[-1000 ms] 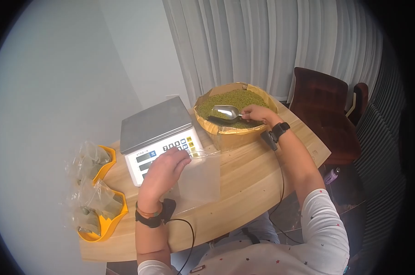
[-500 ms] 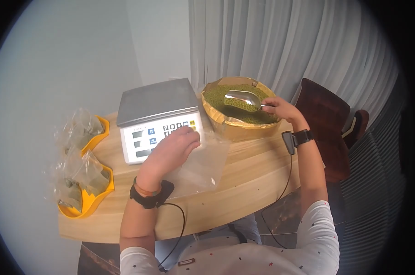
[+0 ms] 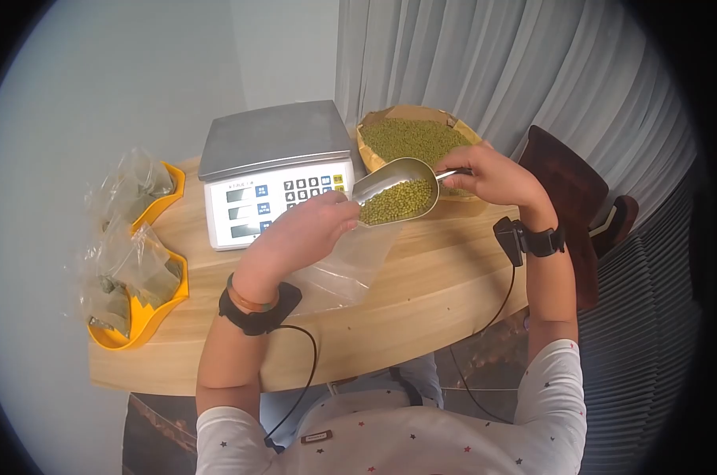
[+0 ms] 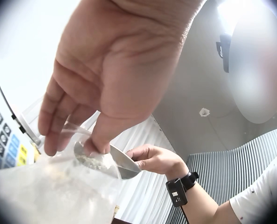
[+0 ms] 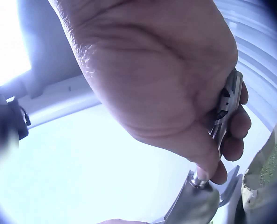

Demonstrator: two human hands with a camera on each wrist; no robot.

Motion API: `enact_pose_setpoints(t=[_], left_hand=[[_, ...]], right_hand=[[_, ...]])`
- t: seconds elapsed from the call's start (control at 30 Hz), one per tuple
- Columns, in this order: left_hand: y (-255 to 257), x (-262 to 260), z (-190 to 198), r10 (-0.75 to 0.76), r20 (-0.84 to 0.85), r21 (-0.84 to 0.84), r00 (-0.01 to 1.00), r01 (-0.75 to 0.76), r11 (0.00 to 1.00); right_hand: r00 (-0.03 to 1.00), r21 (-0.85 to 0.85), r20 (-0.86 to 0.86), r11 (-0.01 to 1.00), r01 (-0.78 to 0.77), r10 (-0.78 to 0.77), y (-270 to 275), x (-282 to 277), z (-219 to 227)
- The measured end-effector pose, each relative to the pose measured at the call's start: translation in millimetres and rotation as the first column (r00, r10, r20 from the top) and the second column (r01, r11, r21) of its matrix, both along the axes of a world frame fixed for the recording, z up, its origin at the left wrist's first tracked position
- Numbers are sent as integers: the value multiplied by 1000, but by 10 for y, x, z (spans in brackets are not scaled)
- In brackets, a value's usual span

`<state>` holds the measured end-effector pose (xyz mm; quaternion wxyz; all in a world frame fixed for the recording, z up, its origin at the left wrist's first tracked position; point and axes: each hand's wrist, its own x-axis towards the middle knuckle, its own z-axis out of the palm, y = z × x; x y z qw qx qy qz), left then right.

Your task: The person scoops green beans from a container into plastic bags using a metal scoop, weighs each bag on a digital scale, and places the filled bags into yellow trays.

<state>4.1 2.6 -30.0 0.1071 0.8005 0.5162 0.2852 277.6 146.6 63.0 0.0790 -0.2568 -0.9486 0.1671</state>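
My right hand (image 3: 501, 178) grips the handle of a metal scoop (image 3: 402, 169). Small green beans (image 3: 398, 202), which look like mung beans, lie heaped in it. Between thumb and fingers, my left hand (image 3: 305, 233) pinches the mouth of a clear plastic bag (image 3: 344, 273) that hangs over the table. The scoop's front end is right at the left fingertips. From the left wrist view, the scoop's lip overlaps the bag's opening (image 4: 94, 161). In the right wrist view, fingers wrap the scoop handle (image 5: 229, 98).
A lined box (image 3: 362, 150) of green beans stands at the back right of the wooden table (image 3: 422, 293). Left of it is a digital scale (image 3: 275, 142). Yellow trays (image 3: 183, 277) with several filled clear bags (image 3: 153, 269) sit at the left edge. A chair (image 3: 560, 178) stands at right.
My right hand has lifted the scoop, now visibly loaded with beans, from the box and brought it nearer to my left hand and the bag. The head view has shifted.
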Motion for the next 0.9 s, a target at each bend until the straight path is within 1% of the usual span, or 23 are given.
enact_pose_setpoints(t=[0.03, 0.07, 0.13, 0.17, 0.23, 0.27, 0.33, 0.37, 0.43, 0.47, 0.5, 0.57, 0.6, 0.67, 0.7, 0.77, 0.8, 0.83, 0.9], left_hand=[[-2, 2, 0, -4, 2, -3, 1000, 4, 1000], [-6, 1, 2, -4, 3, -9, 1000, 4, 1000], [-8, 5, 5, -8, -1, 15, 1000, 8, 1000], [-3, 6, -4, -11, -1, 13, 1000, 11, 1000], [8, -3, -25, -8, 20, 15, 1000, 8, 1000], [9, -10, -25, -13, 20, 16, 1000, 13, 1000], [7, -23, -27, -14, 13, 50, 1000, 14, 999], [9, -26, -22, -19, 13, 53, 1000, 18, 998], [10, -37, -2, 5, -12, 53, 1000, -4, 999], [14, -42, -1, 2, -12, 57, 1000, -2, 998], [20, -48, -4, 17, -20, 43, 1000, -16, 999], [20, -38, 7, 30, -28, 33, 999, -29, 999], [11, -31, 21, 32, -20, 35, 999, -31, 999], [0, -24, 31, 34, -13, 40, 999, -34, 999], [1, -25, 30, 32, -11, 36, 999, -32, 999], [5, -27, 21, 32, -12, 35, 999, -32, 999], [8, -29, 14, 30, -6, 36, 1000, -30, 999], [12, -35, 9, 28, 0, 36, 1000, -28, 999], [24, -43, -1, 29, -7, 36, 1000, -29, 999]], right_hand=[[998, 149, 58, 989, -1, -8, -88, -45, 30], [998, 144, 59, 990, -1, -8, -176, -76, 44], [999, 400, 45, 916, -14, -5, -349, -108, 50], [999, 399, 45, 917, -11, -7, -420, -125, 53], [1000, 582, 4, 813, -10, 9, -515, -136, 65], [1000, 582, 4, 813, -6, 5, -524, -118, 89], [997, 577, -43, 813, 79, -67, -530, -59, 128], [997, 580, -43, 810, 83, -71, -480, -2, 126], [980, 530, -113, 825, 197, -162, -263, 152, 111], [960, 509, -94, 816, 275, -265, -156, 206, 126], [959, 512, -95, 813, 277, -267, -19, 275, 87], [883, 566, -188, 688, 455, -429, 301, 433, -101], [882, 568, -190, 685, 456, -430, 457, 508, -202], [835, 633, -213, 580, 514, -508, 734, 637, -422], [835, 634, -216, 578, 514, -506, 835, 696, -530], [809, 645, -113, 577, 501, -577, 983, 763, -688], [791, 603, -50, 613, 510, -609, 990, 756, -719], [792, 604, -53, 612, 511, -608, 999, 748, -753], [832, 344, 13, 784, 517, -555, 992, 736, -814]])
